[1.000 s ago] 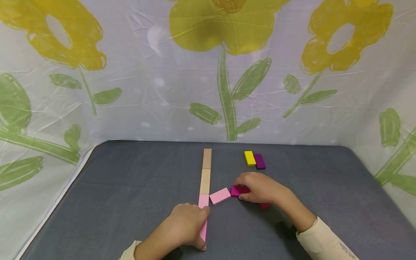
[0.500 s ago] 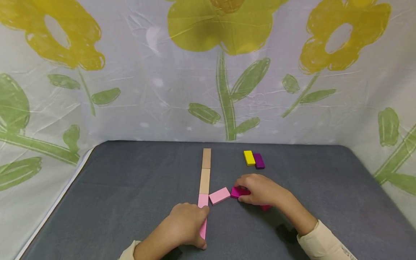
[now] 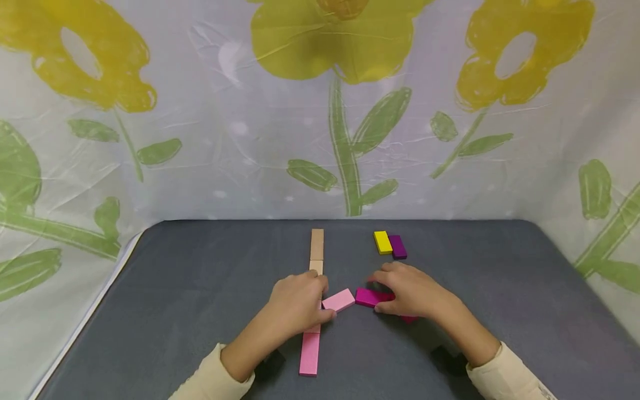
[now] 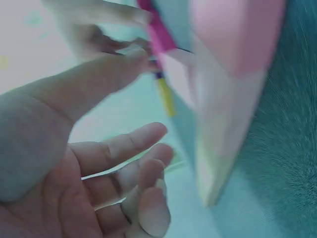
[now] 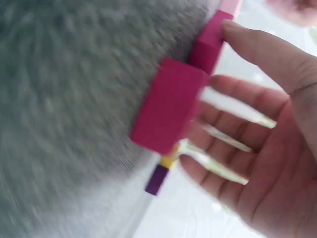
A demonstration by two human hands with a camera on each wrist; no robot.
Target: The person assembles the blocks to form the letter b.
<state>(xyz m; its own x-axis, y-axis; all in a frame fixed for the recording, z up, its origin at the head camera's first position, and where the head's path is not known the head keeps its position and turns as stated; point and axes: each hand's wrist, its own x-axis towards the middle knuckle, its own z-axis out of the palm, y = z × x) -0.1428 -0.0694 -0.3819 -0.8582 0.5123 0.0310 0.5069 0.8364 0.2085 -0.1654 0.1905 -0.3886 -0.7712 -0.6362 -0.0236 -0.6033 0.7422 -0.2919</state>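
Note:
A column of flat blocks stands on the dark table: a tan block [image 3: 317, 244], a lighter tan block [image 3: 316, 266] and pink ones, with a bright pink block [image 3: 309, 355] nearest. My left hand [image 3: 297, 303] is over the column's middle and hides part of it; its thumb and fingers are apart. A light pink block [image 3: 339, 300] slants off the column to a magenta block [image 3: 366, 297]. Around the magenta block is my right hand [image 3: 415, 291], fingers spread and thumb [image 5: 237, 34] touching its side. Past it lies a crimson block [image 5: 171, 106], mostly hidden in the head view.
A yellow block [image 3: 383, 243] and a purple block [image 3: 398, 246] lie side by side toward the table's back right. Behind the dark table [image 3: 200, 266] hangs a flower-printed curtain [image 3: 240, 139].
My left hand has let go of the nearest pink blocks and moved forward along the column, uncovering the bright pink block. The right hand has loosened and shifted slightly right from the magenta block.

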